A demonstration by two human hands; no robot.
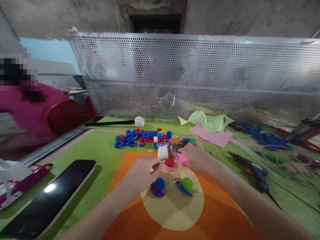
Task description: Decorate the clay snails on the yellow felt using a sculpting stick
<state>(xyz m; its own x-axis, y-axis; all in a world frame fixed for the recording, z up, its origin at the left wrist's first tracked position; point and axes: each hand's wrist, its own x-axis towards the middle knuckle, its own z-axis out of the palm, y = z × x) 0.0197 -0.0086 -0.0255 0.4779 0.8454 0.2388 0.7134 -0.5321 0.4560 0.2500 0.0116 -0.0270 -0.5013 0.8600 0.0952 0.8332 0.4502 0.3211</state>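
My left hand (142,173) is closed in a pinch at the edge of a pink felt snail (172,166) with a red cap shell. My right hand (195,156) is curled on the snail's pink right side. The snail lies at the far rim of a yellow felt circle (175,210) on an orange sheet (130,220). On the circle sit a purple snail with a blue cap (158,187) and a blue snail with a green cap (184,185). A small white block (163,152) stands just beyond my fingers.
Several blue, red and coloured bottle caps (140,136) lie farther back, with pink (212,134) and green paper (207,120). A glue gun (252,168) lies right, a black phone (50,196) left. A perforated metal screen (190,76) walls the back. A person in pink (27,106) sits left.
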